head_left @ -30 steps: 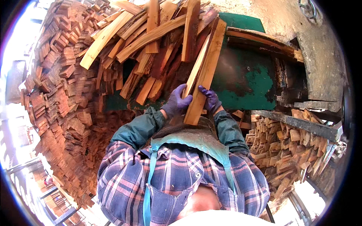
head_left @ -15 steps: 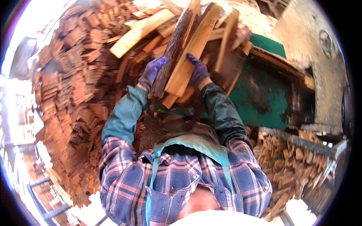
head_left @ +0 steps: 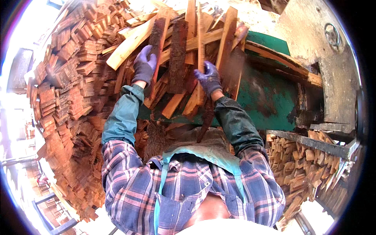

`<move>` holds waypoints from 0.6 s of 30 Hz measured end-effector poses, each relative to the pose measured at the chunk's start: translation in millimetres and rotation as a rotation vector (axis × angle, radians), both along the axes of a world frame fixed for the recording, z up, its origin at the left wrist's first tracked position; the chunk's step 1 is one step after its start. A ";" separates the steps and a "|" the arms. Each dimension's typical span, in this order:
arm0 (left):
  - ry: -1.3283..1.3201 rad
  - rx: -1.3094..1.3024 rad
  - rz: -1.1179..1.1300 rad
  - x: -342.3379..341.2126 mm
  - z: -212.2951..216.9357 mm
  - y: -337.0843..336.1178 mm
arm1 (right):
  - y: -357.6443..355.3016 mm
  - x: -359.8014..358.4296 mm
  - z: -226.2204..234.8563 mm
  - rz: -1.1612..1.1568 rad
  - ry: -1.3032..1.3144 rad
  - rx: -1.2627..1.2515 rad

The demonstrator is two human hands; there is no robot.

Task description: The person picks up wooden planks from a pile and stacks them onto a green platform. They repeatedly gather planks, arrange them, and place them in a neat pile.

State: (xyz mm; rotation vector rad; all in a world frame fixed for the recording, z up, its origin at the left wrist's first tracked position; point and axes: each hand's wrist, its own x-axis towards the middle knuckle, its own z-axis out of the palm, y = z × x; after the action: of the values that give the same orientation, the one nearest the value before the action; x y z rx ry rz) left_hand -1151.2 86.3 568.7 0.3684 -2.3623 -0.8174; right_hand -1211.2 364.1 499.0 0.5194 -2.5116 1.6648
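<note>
My left hand point(head_left: 144, 65), in a purple glove, is open beside a bark-edged wood slab point(head_left: 158, 37), thumb and fingers apart. A wider dark bark-covered slab point(head_left: 178, 56) lies between my hands. My right hand point(head_left: 209, 78), gloved the same way, is against a thin wood strip point(head_left: 200, 47). Its thumb and fingers are spread, and the thumb lies over the strip. Several pale planks point(head_left: 131, 43) lie crossed beneath and around these pieces. A narrow dark-edged piece point(head_left: 206, 117) points toward my apron.
Stacked wood pieces point(head_left: 58, 105) rise along the left. A green metal surface point(head_left: 270, 98) with dark stains spreads to the right, beside a pale machine panel with a round handwheel point(head_left: 332, 35). More cut wood point(head_left: 297, 160) fills the lower right, behind a metal bar point(head_left: 313, 144).
Both hands have let go of the wood pieces they held between them. Those pieces now lie spread apart on the pile. My left hand has shifted left, and my right hand slightly down.
</note>
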 end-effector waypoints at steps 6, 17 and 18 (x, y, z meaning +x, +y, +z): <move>-0.010 -0.041 -0.317 -79.6 13.1 122.0 | 69.8 5.2 -15.6 0.397 -0.238 -0.389; -0.459 -0.763 -0.563 -305.2 -57.4 335.7 | 353.7 -16.8 -119.8 -0.452 -0.699 -0.757; -0.506 -0.895 -0.500 -326.1 -66.4 345.2 | 361.4 -14.0 -122.2 -0.386 -0.682 -0.806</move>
State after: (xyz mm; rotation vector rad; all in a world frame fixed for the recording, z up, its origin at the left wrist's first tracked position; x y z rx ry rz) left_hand -1477.3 431.5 502.3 -0.4573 -3.0434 0.2464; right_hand -1225.2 725.5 376.8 -0.6509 -1.7420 2.6937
